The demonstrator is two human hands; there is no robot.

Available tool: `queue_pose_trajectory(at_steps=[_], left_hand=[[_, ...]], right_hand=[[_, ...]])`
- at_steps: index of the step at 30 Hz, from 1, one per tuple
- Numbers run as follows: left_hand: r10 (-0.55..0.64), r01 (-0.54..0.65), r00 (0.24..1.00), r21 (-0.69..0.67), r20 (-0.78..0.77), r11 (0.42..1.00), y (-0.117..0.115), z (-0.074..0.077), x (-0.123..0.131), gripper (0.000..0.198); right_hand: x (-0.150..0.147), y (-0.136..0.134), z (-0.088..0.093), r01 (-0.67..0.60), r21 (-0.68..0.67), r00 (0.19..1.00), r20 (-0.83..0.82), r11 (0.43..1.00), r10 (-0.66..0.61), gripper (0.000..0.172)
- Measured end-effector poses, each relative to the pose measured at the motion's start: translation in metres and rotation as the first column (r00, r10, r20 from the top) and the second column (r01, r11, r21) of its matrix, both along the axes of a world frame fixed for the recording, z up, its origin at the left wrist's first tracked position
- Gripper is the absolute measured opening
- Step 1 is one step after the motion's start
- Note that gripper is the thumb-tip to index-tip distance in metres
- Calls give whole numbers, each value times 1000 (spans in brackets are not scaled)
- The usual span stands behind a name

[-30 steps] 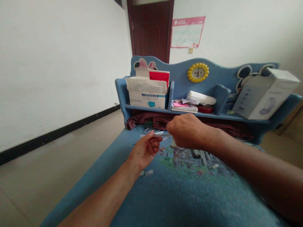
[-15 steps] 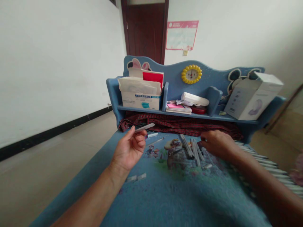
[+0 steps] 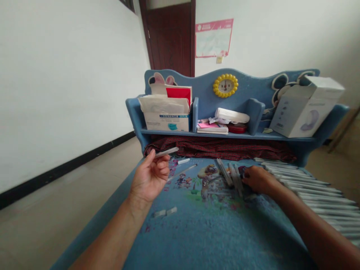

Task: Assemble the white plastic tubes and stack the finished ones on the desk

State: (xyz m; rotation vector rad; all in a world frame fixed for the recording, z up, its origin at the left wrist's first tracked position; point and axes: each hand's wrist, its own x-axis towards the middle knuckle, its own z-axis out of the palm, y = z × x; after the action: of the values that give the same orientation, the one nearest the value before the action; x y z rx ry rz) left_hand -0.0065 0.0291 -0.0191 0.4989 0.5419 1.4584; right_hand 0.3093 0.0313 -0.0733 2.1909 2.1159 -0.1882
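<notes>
My left hand [image 3: 149, 178] is raised over the left part of the desk, its thumb and fingers closed on a clear pen barrel [image 3: 170, 151] that points right. My right hand [image 3: 260, 180] is low at the right edge of a loose pile of clear pen barrels [image 3: 236, 179], fingers bent together; what they hold is hidden. A thin pen refill [image 3: 184, 171] lies between the hands, with a small white piece [image 3: 183, 161] behind it. Nearer me, two short translucent pieces [image 3: 165, 212] rest on the blue desk [image 3: 180, 243].
Many slim pens [image 3: 323, 197] lie in a row along the right side. A checked cloth [image 3: 213, 148] is bunched under the blue shelf [image 3: 168, 132], which carries a mask box [image 3: 165, 120], papers [image 3: 212, 129] and a white carton [image 3: 303, 108]. A yellow clock [image 3: 225, 86] is on its backboard.
My right hand has moved slightly down and in against the pile of barrels. The left hand still holds its barrel, almost unmoved. The view has shifted a little, showing more of the pen row.
</notes>
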Motion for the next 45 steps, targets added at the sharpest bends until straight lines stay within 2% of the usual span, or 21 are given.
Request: queue_pose_trajectory(at_steps=[10, 13, 17, 19, 21, 24, 26, 28, 31, 35, 37, 39, 45], left_hand=[[59, -62, 997, 74, 42, 995, -2, 10, -19, 44], [75, -78, 996, 86, 41, 993, 0, 10, -23, 44], [60, -61, 998, 62, 11, 996, 4, 4, -19, 45], [38, -37, 999, 33, -16, 999, 4, -1, -11, 45], [-4, 3, 999, -15, -48, 1000, 2, -7, -1, 43], [-116, 105, 988, -109, -98, 989, -4, -19, 18, 41], [-199, 178, 972, -165, -125, 970, -9, -27, 29, 40], [-267, 235, 953, -207, -143, 950, -13, -33, 37, 40], [-316, 274, 937, -245, -151, 930, -17, -38, 44, 38], [-328, 280, 931, -263, -161, 923, -20, -39, 48, 34], [-334, 284, 928, -267, -167, 921, -21, -38, 49, 32], [-340, 288, 925, -268, -172, 919, -22, -38, 50, 30], [-359, 314, 916, -237, -181, 919, -23, -41, 51, 29]], right_hand=[[6, -8, -10, -138, 13, 987, -81, 990, 139, 19], [9, -8, -12, -162, 4, 979, -124, 987, 162, 26], [11, -9, -10, -143, 32, 978, -145, 989, 147, 30], [11, -12, -3, -128, 67, 979, -149, 989, 137, 27], [7, -17, 6, -142, 136, 961, -220, 981, 169, 24], [-3, -28, 18, -154, 233, 855, -456, 960, 247, 19], [-13, -36, 22, -140, 235, 714, -649, 962, 262, 16], [-24, -43, 23, -132, 217, 536, -805, 967, 254, 14], [-42, -53, 21, -119, 195, 310, -924, 974, 223, 12], [-61, -61, 17, -82, 174, 113, -977, 981, 183, 13], [-66, -64, 15, -41, 169, 55, -984, 985, 171, 13], [-69, -65, 13, -1, 175, 34, -984, 985, 175, 12], [-74, -68, 15, 30, 236, 98, -968, 971, 232, 7]])
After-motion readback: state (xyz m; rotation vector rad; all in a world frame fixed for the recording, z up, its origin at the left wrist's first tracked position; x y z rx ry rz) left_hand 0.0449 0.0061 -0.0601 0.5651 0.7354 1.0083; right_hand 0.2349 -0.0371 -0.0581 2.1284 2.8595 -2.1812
